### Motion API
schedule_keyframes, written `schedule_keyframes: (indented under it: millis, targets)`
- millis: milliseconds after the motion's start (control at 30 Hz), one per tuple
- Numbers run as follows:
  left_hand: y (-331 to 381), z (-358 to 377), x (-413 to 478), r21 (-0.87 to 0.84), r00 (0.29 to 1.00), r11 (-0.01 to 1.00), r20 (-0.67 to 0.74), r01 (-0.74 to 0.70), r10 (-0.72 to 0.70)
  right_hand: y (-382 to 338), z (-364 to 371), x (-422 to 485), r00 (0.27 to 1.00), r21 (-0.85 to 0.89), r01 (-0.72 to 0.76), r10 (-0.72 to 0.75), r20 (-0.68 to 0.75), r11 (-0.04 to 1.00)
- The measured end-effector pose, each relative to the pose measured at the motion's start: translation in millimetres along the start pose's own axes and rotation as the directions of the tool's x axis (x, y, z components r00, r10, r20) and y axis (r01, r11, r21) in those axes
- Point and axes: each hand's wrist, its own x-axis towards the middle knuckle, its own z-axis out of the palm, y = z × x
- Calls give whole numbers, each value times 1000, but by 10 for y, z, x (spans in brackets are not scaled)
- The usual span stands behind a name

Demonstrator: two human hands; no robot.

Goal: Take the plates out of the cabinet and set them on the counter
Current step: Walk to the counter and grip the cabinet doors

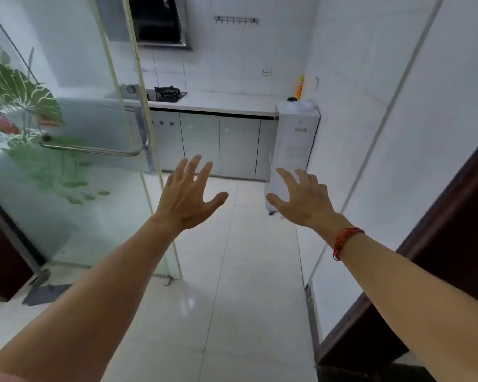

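I stand in a kitchen doorway, some way back from the units. My left hand [186,195] and my right hand [301,197] are stretched out in front of me, fingers spread, holding nothing. A red string bracelet is on my right wrist. At the far wall a white counter [226,103] runs above a row of grey lower cabinet doors [218,144], all closed. No plates are in sight.
A glass sliding door [66,161] with a green leaf print and a metal bar handle stands on the left. A tall white appliance [293,144] stands at the counter's right end. A gas hob [167,93], a yellow bottle [299,86] and dark door frames at both sides.
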Motion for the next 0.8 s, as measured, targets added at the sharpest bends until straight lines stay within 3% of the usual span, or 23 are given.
schedule_keyframes:
  millis: [433, 800]
  targets:
    - [-787, 818, 1647, 26, 996, 999, 91, 23, -25, 105, 631, 1784, 992, -6, -79, 80, 101, 997]
    - [-1014, 1737, 3353, 15, 991, 998, 113, 66, -67, 734, 1185, 3690, 987, 4, -46, 45, 154, 999]
